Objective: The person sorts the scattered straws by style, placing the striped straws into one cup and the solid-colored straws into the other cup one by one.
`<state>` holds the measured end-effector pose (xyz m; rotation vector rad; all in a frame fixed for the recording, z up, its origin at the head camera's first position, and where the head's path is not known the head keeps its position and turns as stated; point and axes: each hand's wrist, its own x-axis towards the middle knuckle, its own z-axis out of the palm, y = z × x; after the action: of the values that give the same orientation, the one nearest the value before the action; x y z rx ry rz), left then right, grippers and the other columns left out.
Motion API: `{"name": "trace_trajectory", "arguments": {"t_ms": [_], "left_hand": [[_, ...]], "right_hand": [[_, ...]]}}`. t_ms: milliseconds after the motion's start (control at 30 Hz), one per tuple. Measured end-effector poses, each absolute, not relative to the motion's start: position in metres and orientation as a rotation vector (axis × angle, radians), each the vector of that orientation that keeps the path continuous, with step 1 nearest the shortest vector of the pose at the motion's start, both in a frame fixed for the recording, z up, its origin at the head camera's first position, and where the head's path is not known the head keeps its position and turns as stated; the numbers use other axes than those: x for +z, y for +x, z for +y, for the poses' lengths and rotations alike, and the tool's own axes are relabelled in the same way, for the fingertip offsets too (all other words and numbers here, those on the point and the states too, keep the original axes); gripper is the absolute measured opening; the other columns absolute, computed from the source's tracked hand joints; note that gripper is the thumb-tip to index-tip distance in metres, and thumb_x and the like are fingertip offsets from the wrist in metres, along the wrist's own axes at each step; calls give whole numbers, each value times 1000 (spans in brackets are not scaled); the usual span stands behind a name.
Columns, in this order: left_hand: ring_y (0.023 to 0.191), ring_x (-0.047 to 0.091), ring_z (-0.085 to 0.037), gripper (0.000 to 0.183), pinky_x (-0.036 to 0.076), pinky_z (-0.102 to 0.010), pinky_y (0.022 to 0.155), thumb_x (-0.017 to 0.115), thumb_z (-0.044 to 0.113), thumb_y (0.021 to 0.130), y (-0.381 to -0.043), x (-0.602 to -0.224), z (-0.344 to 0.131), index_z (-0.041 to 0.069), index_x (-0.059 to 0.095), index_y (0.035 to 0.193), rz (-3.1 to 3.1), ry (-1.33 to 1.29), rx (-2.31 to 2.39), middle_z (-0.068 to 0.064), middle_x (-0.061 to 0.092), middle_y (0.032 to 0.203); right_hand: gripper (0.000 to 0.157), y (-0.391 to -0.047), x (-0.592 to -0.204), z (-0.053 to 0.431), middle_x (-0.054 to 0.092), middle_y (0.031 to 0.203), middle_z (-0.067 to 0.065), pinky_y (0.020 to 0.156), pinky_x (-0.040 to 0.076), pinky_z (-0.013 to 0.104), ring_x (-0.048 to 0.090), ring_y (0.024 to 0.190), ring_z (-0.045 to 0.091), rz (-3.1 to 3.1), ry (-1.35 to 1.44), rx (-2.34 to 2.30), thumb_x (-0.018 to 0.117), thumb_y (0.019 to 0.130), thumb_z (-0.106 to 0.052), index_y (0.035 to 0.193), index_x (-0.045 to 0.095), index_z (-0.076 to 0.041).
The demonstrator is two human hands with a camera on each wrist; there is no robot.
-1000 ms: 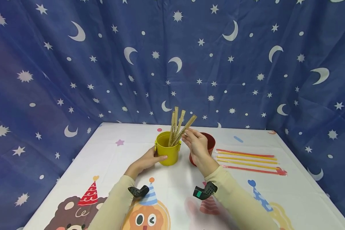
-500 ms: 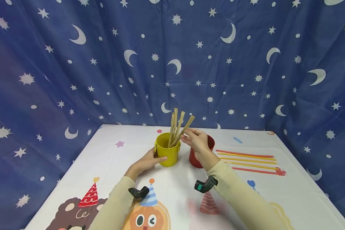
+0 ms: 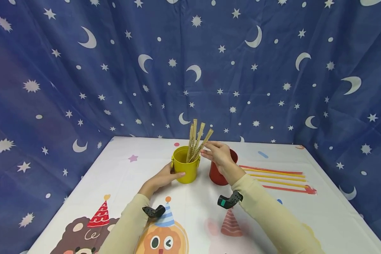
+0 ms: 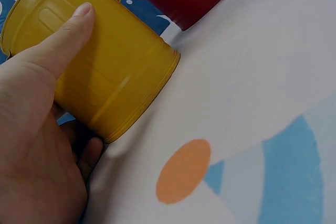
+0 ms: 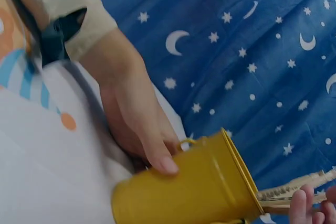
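A yellow metal bucket [image 3: 185,173] with small side handles stands upright in the middle of the table. Several slim sticks in printed brown paper [image 3: 194,137] lean out of it. My left hand [image 3: 161,179] grips the bucket's left side, with the thumb [image 4: 76,27] across the front and the other fingers partly hidden behind. Beside the rightmost leaning paper-wrapped stick [image 3: 206,138] is my right hand [image 3: 220,155], its bent fingers apart and right at the stick. The right wrist view has only these fingertips [image 5: 299,205] at its lower right corner.
A red bucket [image 3: 218,176] stands right behind my right hand, partly covered by it. Farther right lie several long red and yellow wrapped sticks [image 3: 282,178] in a row. A blue star-and-moon curtain [image 3: 165,91] hangs behind the white printed tablecloth [image 3: 114,176].
The rightmost paper-wrapped stick has tipped a little left and lower against the bucket's rim. My right hand and forearm have shifted slightly right of it. The left hand keeps its hold.
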<state>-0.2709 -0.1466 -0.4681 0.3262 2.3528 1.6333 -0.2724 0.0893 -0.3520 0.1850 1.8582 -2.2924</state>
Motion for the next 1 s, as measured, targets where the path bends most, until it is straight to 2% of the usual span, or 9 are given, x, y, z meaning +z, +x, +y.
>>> {"name": "trace_trajectory", "arguments": {"t_ms": [300,500,600,767,1000], "left_hand": [[150,37,-32,89,26,-53,127,73,43,91,-272,-473,-148,8,28,158,2338,332,1641,-13,40,161],[149,38,-32,89,27,-54,126,74,45,89,-275,-470,-150,9,29,157,2352,337,1626,-13,41,160],[148,38,-33,90,27,-56,126,75,45,88,-275,-466,-150,8,30,157,2367,320,1633,-13,42,159],[146,41,-33,88,30,-55,125,74,42,89,-274,-466,-148,8,30,157,2358,328,1642,-14,43,157],[145,44,-32,89,31,-53,125,77,43,88,-270,-471,-150,9,31,157,2372,335,1637,-13,45,156]], "right_hand": [[43,-275,-350,107,54,143,17,75,62,20,71,74,5,1894,179,-2284,56,103,-15,143,51,-1],[44,-277,-344,124,57,121,2,78,62,19,69,79,6,1797,136,-2396,56,104,-15,146,48,-4],[43,-277,-340,134,55,118,-1,79,60,17,67,82,6,1743,107,-2457,56,104,-16,145,48,-7],[31,-272,-337,147,51,116,-3,79,57,13,62,82,6,1711,84,-2482,55,104,-18,135,52,-13],[15,-265,-345,153,56,106,-6,80,55,15,60,81,6,1705,39,-2457,57,104,-19,119,58,-17]]}}
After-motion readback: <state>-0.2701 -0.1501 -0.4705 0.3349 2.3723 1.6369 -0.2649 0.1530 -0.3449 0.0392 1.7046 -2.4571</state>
